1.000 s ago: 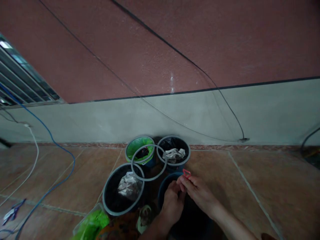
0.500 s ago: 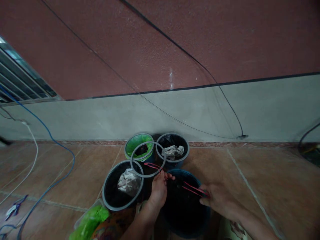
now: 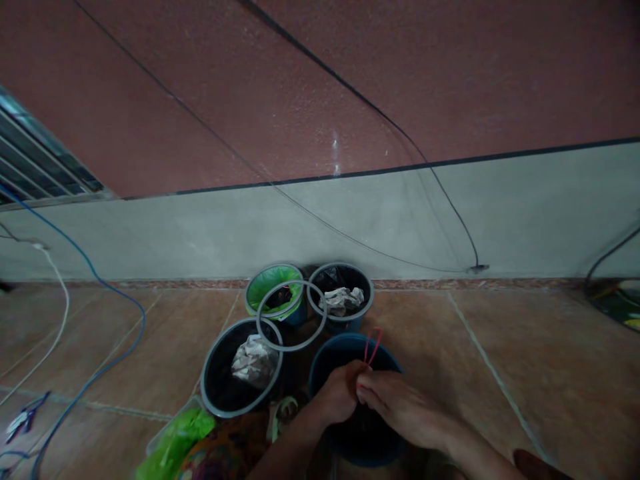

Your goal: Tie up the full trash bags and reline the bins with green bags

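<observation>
Both my hands meet over a dark blue bin (image 3: 316,363) on the floor in front of me. My left hand (image 3: 345,393) and my right hand (image 3: 390,397) are closed, pinching a thin red string (image 3: 373,347). A loop of it sticks up above the fingers. The ends of the string are hidden in my grip. The inside of the bin is too dark to make out. A loose grey ring (image 3: 299,348) rests across the neighbouring bins, just beyond my left hand.
A green-lined bin (image 3: 274,273) and a black-lined bin (image 3: 370,300) stand by the wall. Another bin (image 3: 205,387) holds crumpled paper (image 3: 255,361). A bright green bag (image 3: 177,440) lies at lower left, near a blue cable (image 3: 110,357) and scissors-like tool (image 3: 30,417).
My hands were apart, each with a length of red string. They have come together over the bin, and the string now stands up in one loop between them.
</observation>
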A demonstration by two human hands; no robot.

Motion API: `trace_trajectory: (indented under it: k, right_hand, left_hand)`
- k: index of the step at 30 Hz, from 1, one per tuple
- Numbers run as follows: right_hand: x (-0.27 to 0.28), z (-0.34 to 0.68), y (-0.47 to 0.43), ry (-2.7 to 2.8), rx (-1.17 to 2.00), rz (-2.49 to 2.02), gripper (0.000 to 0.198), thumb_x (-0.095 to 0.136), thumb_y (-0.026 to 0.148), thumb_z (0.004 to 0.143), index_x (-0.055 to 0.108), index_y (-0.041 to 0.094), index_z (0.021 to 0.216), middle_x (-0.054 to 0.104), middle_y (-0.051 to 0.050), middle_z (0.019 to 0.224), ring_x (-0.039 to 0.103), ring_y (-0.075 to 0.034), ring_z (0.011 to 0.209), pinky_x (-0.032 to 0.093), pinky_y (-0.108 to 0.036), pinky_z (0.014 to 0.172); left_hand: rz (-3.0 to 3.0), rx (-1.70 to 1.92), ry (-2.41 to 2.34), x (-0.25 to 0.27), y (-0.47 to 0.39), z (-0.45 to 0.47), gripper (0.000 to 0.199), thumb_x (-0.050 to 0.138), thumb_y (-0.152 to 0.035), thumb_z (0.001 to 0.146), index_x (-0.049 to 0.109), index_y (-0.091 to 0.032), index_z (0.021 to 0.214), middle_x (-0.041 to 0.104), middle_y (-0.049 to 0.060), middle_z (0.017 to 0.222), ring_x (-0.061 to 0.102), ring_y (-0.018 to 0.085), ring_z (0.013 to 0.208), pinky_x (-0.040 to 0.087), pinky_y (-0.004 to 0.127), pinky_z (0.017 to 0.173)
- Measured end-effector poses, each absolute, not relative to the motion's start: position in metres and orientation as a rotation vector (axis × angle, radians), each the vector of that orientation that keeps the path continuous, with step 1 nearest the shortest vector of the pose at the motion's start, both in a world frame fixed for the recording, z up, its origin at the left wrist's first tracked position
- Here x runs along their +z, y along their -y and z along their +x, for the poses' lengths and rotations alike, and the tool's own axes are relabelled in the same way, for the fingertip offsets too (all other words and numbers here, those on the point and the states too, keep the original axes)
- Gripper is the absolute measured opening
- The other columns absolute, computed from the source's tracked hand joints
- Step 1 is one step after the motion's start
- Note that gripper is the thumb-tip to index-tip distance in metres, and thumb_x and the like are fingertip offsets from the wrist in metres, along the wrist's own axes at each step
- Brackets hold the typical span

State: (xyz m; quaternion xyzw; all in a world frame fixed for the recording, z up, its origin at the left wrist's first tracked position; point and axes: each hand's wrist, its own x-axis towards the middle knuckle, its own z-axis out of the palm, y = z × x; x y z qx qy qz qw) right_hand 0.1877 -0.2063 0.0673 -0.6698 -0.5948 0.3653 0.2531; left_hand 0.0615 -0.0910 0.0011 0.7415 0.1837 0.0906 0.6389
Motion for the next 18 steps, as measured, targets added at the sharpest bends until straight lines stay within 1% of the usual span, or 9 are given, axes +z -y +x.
trace_trajectory:
  k: [2, 4, 7, 8, 10, 12, 13, 15, 18]
  right_hand:
    - [0.066, 0.187, 0.204, 1.636, 0.963, -1.836, 0.033, 0.032, 0.041, 0.098, 0.054, 0.023, 0.080, 0.062, -0.002, 0.083, 0.058, -0.018, 0.080, 0.042, -0.032, 0.074]
    - [0.068, 0.190, 0.201, 1.622, 0.932, -1.879, 0.036, 0.031, 0.040, 0.099, 0.053, 0.023, 0.077, 0.062, -0.001, 0.079, 0.057, -0.017, 0.076, 0.042, -0.032, 0.070]
    - [0.071, 0.197, 0.195, 1.531, 0.876, -1.965, 0.035, 0.034, 0.037, 0.099, 0.058, 0.023, 0.076, 0.064, 0.000, 0.075, 0.059, -0.018, 0.075, 0.043, -0.033, 0.070]
    - [0.070, 0.200, 0.194, 1.486, 0.787, -1.993, 0.031, 0.038, 0.037, 0.098, 0.061, 0.024, 0.081, 0.067, -0.001, 0.080, 0.062, -0.019, 0.080, 0.045, -0.034, 0.074]
    - [0.067, 0.206, 0.192, 1.370, 0.458, -2.041, 0.023, 0.048, 0.037, 0.094, 0.066, 0.024, 0.099, 0.070, -0.006, 0.104, 0.063, -0.024, 0.100, 0.048, -0.040, 0.087]
    - [0.064, 0.209, 0.193, 1.256, 0.083, -2.035, 0.032, 0.055, 0.037, 0.091, 0.062, 0.024, 0.118, 0.063, -0.010, 0.128, 0.056, -0.028, 0.118, 0.045, -0.046, 0.099]
    - [0.063, 0.209, 0.195, 1.234, -0.029, -2.016, 0.036, 0.056, 0.037, 0.090, 0.060, 0.024, 0.123, 0.060, -0.011, 0.134, 0.054, -0.029, 0.122, 0.044, -0.047, 0.102]
    - [0.061, 0.207, 0.199, 1.332, -0.017, -1.976, 0.035, 0.055, 0.036, 0.092, 0.059, 0.025, 0.124, 0.061, -0.010, 0.132, 0.054, -0.028, 0.123, 0.042, -0.048, 0.105]
    - [0.059, 0.197, 0.205, 1.598, 0.331, -1.928, 0.038, 0.055, 0.031, 0.091, 0.057, 0.026, 0.128, 0.065, -0.008, 0.128, 0.055, -0.026, 0.123, 0.037, -0.051, 0.111]
  left_hand:
    - [1.740, 0.165, -0.307, 0.007, 0.093, 0.058, 0.024, 0.058, -0.040, 0.086, 0.071, -0.021, 0.085, 0.069, 0.004, 0.081, 0.061, 0.019, 0.081, 0.048, 0.030, 0.082]
    - [1.791, 0.070, -0.301, 0.012, 0.094, 0.055, 0.020, 0.060, -0.036, 0.084, 0.073, -0.022, 0.081, 0.068, 0.002, 0.076, 0.060, 0.018, 0.075, 0.048, 0.029, 0.076]
    - [1.845, -0.057, -0.333, 0.016, 0.094, 0.054, 0.022, 0.056, -0.036, 0.085, 0.073, -0.022, 0.086, 0.068, 0.001, 0.081, 0.059, 0.017, 0.075, 0.045, 0.027, 0.072]
    - [1.846, -0.062, -0.359, 0.016, 0.094, 0.055, 0.028, 0.051, -0.038, 0.089, 0.073, -0.021, 0.086, 0.067, 0.001, 0.082, 0.058, 0.017, 0.076, 0.044, 0.027, 0.073]
    - [1.805, -0.035, -0.436, 0.014, 0.093, 0.057, 0.043, 0.040, -0.045, 0.094, 0.072, -0.018, 0.085, 0.062, 0.001, 0.075, 0.054, 0.014, 0.071, 0.041, 0.026, 0.070]
    - [1.722, -0.021, -0.498, 0.009, 0.091, 0.058, 0.054, 0.036, -0.055, 0.094, 0.070, -0.016, 0.082, 0.053, -0.001, 0.064, 0.046, 0.012, 0.062, 0.037, 0.025, 0.063]
    - [1.671, -0.017, -0.510, 0.005, 0.091, 0.059, 0.058, 0.035, -0.060, 0.093, 0.070, -0.015, 0.082, 0.049, -0.002, 0.062, 0.043, 0.011, 0.060, 0.035, 0.025, 0.061]
    - [1.571, -0.002, -0.519, -0.001, 0.090, 0.059, 0.062, 0.037, -0.068, 0.089, 0.067, -0.014, 0.080, 0.047, -0.003, 0.060, 0.041, 0.011, 0.059, 0.033, 0.025, 0.060]
    - [1.458, 0.014, -0.529, -0.005, 0.089, 0.057, 0.063, 0.046, -0.077, 0.080, 0.058, -0.016, 0.070, 0.046, -0.003, 0.061, 0.040, 0.010, 0.060, 0.032, 0.025, 0.061]
